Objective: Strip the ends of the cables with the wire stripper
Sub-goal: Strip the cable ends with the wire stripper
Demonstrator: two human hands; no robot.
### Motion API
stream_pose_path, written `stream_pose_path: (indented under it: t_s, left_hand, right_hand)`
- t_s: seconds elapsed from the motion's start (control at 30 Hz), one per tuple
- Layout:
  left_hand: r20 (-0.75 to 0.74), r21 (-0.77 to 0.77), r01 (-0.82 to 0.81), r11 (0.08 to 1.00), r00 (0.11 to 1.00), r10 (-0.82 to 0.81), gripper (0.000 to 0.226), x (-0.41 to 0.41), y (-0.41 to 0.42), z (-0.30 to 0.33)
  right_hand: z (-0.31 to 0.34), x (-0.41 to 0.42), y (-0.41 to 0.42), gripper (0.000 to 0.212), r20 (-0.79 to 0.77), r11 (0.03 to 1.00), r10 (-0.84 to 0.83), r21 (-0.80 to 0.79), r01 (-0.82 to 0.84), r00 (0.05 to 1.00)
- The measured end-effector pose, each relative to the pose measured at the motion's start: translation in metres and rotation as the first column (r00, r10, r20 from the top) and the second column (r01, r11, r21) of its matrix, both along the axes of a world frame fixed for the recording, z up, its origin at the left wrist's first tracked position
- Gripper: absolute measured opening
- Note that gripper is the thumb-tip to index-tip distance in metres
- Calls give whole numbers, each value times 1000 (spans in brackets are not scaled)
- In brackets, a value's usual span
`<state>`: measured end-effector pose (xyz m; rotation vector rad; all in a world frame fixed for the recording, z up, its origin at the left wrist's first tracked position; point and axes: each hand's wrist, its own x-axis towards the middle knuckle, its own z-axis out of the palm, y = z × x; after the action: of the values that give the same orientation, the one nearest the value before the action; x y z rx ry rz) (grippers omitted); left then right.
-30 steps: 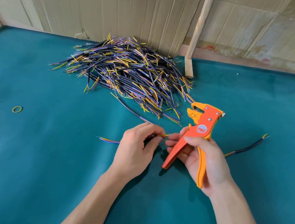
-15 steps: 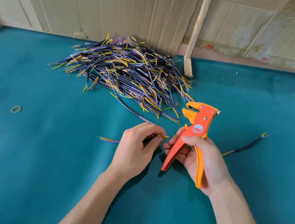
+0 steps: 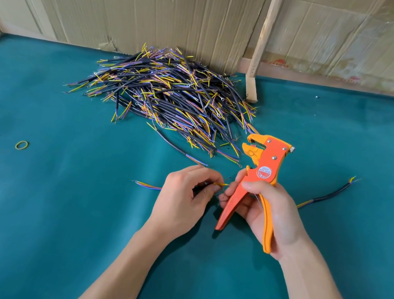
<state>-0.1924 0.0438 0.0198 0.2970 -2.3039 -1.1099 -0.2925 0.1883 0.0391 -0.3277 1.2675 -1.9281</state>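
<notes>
Your right hand [image 3: 266, 213] wraps the wire stripper [image 3: 262, 176], head up. Just left of it, your left hand [image 3: 182, 196] pinches a yellow wire [image 3: 220, 184].

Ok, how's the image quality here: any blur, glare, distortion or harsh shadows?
Head view: sharp throughout, no motion blur on either hand; light is soft and even, with short dark shadows under the stripper and left hand; no glare on the mat; wide-angle bowing bends the mat's far edge and the post.
</notes>
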Motion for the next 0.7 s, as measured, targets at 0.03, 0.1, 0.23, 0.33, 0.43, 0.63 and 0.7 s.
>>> stream_pose_path:
  t_s: [0.03,0.1,0.23,0.33,0.43,0.63,0.7]
  left_hand:
    - [5,7,-2,1000,1000,2,17,0,1,0]
    - [12,19,-7,1000,1000,7,17,0,0,1]
    - [11,46,-21,999,1000,21,16,0,1,2]
    - [11,78,-38,996,999,38,16,1,1,3]
    - [-1,146,-161,976,987,163,19,-3,-4,3]
    - [-28,165,-223,961,973,230,13,-3,-4,0]
    - [-42,222,-247,943,964,262,11,-1,-4,-2]
  right_hand:
    - [0,0,0,17,1,1000,3,-2,-3,1000]
    - [1,0,0,15,6,1000,8,-7,-8,1000]
    - [2,1,0,15,43,1000,15,-23,-14,999]
    - [5,2,-1,17,101,997,46,-62,-40,994]
    - [6,1,9,26,183,975,145,-193,-109,972]
    - [7,-2,17,20,166,991,-41,-122,62,985]
    - [5,-3,16,31,136,992,-88,-77,99,987]
